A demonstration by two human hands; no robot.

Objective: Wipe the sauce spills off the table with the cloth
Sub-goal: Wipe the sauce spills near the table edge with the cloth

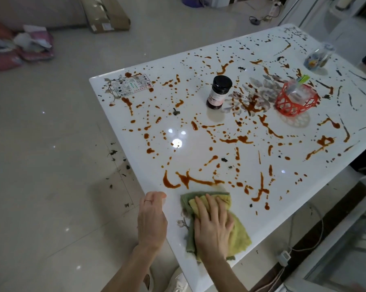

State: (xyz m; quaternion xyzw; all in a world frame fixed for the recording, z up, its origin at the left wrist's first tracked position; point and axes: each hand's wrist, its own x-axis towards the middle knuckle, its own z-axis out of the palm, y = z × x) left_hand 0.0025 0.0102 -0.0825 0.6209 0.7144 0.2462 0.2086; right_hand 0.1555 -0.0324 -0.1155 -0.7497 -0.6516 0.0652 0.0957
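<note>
Right hand [212,225] presses flat, fingers straight, on the cloth [239,234]; left hand [151,218] hangs relaxed, empty, at the sauce-spattered tabletop [199,148] edge.

The right hand [212,226] hides the middle of the cloth [241,234].

The bench [199,144] was glossy white with grey floral prints, streaked with orange-brown sauce spills [190,180] that turned black at the far end. The cloth [239,234] was yellow over green. The jar [219,92] had a black lid, and the lattice basket [293,104] was red.
</note>
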